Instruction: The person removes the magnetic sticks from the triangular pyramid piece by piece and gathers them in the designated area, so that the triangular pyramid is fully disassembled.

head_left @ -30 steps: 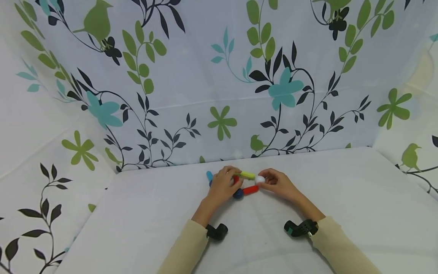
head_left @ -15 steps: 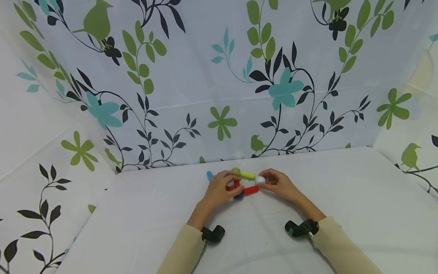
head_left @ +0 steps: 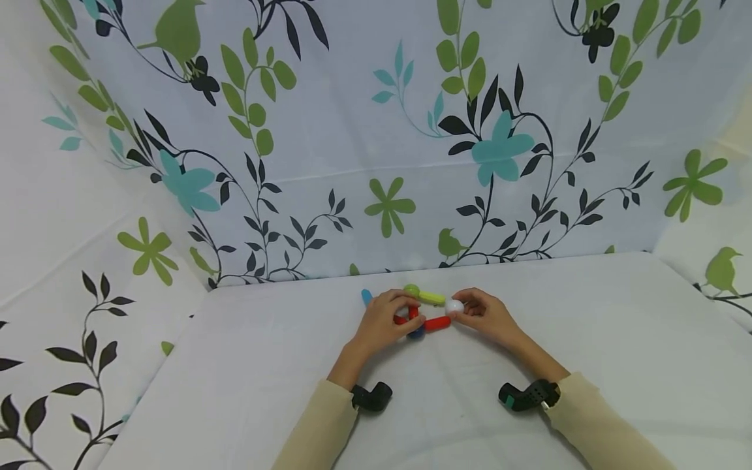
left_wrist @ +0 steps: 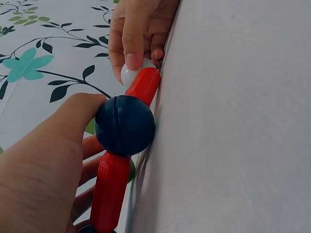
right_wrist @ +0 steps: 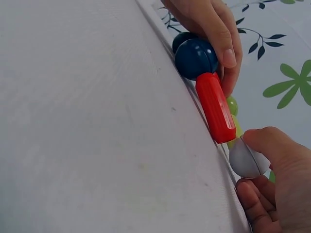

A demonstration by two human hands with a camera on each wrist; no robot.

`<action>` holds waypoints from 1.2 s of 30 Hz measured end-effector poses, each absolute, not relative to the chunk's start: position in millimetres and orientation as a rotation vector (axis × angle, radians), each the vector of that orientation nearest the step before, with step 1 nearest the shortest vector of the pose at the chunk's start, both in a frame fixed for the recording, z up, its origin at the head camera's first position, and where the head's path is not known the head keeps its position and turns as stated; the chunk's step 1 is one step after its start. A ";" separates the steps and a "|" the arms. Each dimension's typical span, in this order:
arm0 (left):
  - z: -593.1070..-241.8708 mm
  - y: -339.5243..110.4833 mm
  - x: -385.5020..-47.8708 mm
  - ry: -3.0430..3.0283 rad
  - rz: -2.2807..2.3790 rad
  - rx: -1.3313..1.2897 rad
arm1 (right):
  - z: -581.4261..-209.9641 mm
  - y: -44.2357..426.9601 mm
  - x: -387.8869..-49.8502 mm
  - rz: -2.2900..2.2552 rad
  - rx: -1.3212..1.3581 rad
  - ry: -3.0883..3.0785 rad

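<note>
Left hand (head_left: 384, 320) grips dark blue ball (left_wrist: 125, 126); right hand (head_left: 486, 316) pinches white ball (head_left: 454, 308); one red rod (right_wrist: 215, 108) lies between both hands; yellow rod (head_left: 431, 298), just left of right hand.

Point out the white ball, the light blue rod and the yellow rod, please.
White ball (right_wrist: 246, 159), right wrist view: visible side.
Light blue rod (head_left: 367, 297), head view: visible end.
Yellow rod (head_left: 432, 298), head view: middle.
</note>
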State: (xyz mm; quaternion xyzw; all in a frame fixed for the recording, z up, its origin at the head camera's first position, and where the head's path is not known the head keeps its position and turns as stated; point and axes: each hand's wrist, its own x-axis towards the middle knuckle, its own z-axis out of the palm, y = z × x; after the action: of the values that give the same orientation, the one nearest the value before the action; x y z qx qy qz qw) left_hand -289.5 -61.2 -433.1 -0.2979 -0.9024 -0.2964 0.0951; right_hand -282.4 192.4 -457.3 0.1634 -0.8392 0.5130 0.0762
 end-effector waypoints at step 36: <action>-438.9 -73.4 -294.9 -2.682 -0.892 -0.884 | -437.7 164.5 -261.9 1.784 0.765 -2.377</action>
State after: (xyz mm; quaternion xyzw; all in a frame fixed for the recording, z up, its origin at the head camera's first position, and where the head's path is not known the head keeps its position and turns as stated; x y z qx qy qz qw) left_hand -294.9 -73.4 -438.9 -0.2972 -0.9019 -0.3001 0.0900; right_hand -261.9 164.5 -437.7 0.2490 -0.7741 0.5809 0.0366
